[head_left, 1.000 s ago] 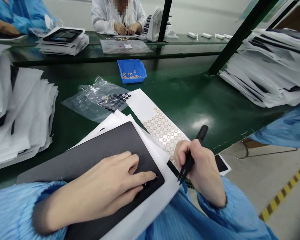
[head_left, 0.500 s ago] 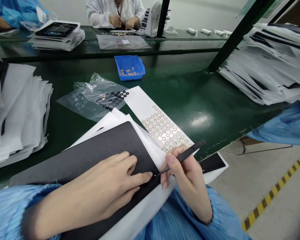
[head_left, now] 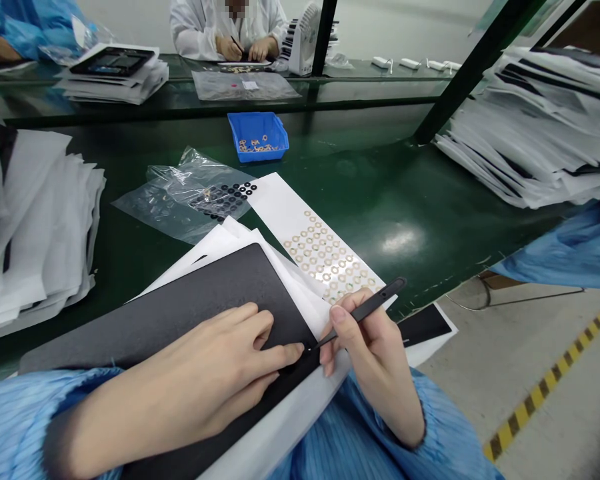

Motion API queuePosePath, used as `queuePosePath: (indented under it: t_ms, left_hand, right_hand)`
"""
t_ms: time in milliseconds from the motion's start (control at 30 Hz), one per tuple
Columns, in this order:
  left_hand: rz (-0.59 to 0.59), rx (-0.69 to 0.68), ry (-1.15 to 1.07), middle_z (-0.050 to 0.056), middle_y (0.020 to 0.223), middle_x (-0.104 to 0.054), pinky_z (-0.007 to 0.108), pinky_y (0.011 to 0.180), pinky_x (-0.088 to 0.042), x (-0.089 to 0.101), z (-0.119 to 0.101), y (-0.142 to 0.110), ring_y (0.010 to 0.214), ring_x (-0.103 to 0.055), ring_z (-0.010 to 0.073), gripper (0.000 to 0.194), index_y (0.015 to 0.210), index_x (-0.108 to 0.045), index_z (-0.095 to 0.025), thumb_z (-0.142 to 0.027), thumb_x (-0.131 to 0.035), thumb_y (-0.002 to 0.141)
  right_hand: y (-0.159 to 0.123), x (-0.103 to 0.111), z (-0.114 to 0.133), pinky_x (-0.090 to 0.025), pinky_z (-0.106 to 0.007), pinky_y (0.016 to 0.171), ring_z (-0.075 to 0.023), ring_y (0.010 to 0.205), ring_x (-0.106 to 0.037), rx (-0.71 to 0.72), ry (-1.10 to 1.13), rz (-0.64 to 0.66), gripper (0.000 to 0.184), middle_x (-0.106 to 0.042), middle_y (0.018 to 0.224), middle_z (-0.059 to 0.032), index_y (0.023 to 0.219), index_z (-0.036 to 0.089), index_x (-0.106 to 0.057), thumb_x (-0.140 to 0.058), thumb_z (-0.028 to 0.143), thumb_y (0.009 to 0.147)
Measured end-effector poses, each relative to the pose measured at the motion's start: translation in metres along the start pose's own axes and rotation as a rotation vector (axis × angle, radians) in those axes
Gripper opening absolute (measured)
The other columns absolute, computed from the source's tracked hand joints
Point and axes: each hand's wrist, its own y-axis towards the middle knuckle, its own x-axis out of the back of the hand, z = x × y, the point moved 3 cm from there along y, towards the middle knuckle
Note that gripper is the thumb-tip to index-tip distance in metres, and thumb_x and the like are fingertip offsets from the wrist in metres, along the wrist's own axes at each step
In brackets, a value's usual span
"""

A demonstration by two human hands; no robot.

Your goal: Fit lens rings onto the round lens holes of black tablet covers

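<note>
A dark grey flat panel (head_left: 180, 303), with a black lower part (head_left: 195, 447), lies over white sheets in front of me. My left hand (head_left: 230, 363) rests on it, fingers apart, with the index fingertip pressed near the right edge beside a small dark spot. Black tweezers (head_left: 367, 307) are pinched in my right hand (head_left: 363, 333). Their tip touches, or nearly touches, the panel right by my left index fingertip. Whether the tip grips anything is too small to tell.
Beyond the panel lie a white sheet of beige ring stickers (head_left: 280, 193), a clear bag (head_left: 165, 193) over black rings, and a blue bin (head_left: 260, 157) of small parts. Stacks of wrapped sheets stand left (head_left: 45, 227) and right (head_left: 530, 147). A co-worker (head_left: 200, 33) sits opposite.
My right hand and the tweezers have shifted very slightly left. The left fingertip stays in the same place on the panel.
</note>
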Motion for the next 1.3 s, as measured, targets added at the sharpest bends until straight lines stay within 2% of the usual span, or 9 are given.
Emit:
queuePosePath:
  t_ms: [467,667,767,933,1067,1167,1300]
  left_hand:
    - [-0.025,-0.006,0.003,0.001,0.083,-0.048,0.027,0.063,-0.037,-0.001,0.001,-0.001,0.074,-0.049,0.0186,0.035,0.12,-0.053,-0.027,-0.011,-0.051,0.089]
    - [-0.042,0.007,0.0,0.002,0.083,-0.049,0.027,0.063,-0.038,0.0,0.001,0.0,0.075,-0.049,0.0179,0.02,0.106,-0.058,-0.022,-0.012,-0.049,0.091]
    - [-0.043,0.002,-0.015,0.001,0.079,-0.048,0.025,0.061,-0.037,0.001,0.001,0.0,0.072,-0.048,0.0168,0.02,0.104,-0.059,-0.021,-0.011,-0.049,0.09]
    - [-0.05,0.007,-0.054,0.002,0.082,-0.049,0.025,0.063,-0.038,0.001,0.002,-0.001,0.075,-0.05,0.017,0.023,0.109,-0.057,-0.023,-0.012,-0.05,0.091]
    - [-0.047,0.02,-0.083,0.002,0.086,-0.051,0.025,0.067,-0.04,0.0,0.004,-0.003,0.078,-0.051,0.0168,0.018,0.107,-0.059,-0.022,-0.015,-0.05,0.092]
    - [-0.034,0.023,-0.083,0.002,0.088,-0.052,0.026,0.07,-0.041,0.002,0.002,-0.002,0.08,-0.051,0.0169,0.024,0.112,-0.059,-0.023,-0.014,-0.052,0.091]
    - [-0.037,0.003,-0.038,0.002,0.085,-0.052,0.026,0.07,-0.042,0.007,0.0,0.0,0.077,-0.052,0.0167,0.026,0.113,-0.06,-0.02,-0.014,-0.056,0.088]
  right_hand:
    - [-0.001,0.0,-0.002,-0.043,-0.016,0.036,-0.0075,0.032,-0.051,0.007,0.016,0.022,0.022,-0.057,0.047,0.0048,0.075,0.02,-0.044,-0.052,0.034,0.09]
    - [-0.001,-0.001,-0.001,-0.039,-0.016,0.035,-0.0062,0.033,-0.046,0.003,0.013,0.024,0.022,-0.055,0.049,0.0055,0.075,0.021,-0.043,-0.052,0.034,0.091]
    - [0.001,-0.005,0.001,-0.039,-0.017,0.034,-0.0069,0.034,-0.047,0.01,0.045,0.042,0.023,-0.055,0.051,0.0052,0.075,0.021,-0.042,-0.052,0.035,0.09]
    - [0.011,-0.003,0.018,-0.041,-0.018,0.034,-0.0072,0.034,-0.049,0.089,0.073,0.07,0.024,-0.055,0.051,0.0053,0.073,0.022,-0.043,-0.054,0.034,0.089]
    - [0.039,0.002,0.044,-0.042,-0.019,0.033,-0.0093,0.036,-0.053,0.168,-0.008,0.143,0.023,-0.054,0.052,0.0055,0.071,0.022,-0.044,-0.059,0.033,0.085]
    - [0.077,-0.014,0.061,-0.042,-0.018,0.033,-0.0098,0.036,-0.055,0.255,-0.068,0.266,0.022,-0.052,0.05,0.0073,0.072,0.023,-0.043,-0.06,0.03,0.083]
    - [0.132,-0.076,0.067,-0.038,-0.016,0.033,-0.0097,0.035,-0.055,0.375,-0.17,0.458,0.022,-0.049,0.044,0.0101,0.072,0.023,-0.039,-0.055,0.022,0.086]
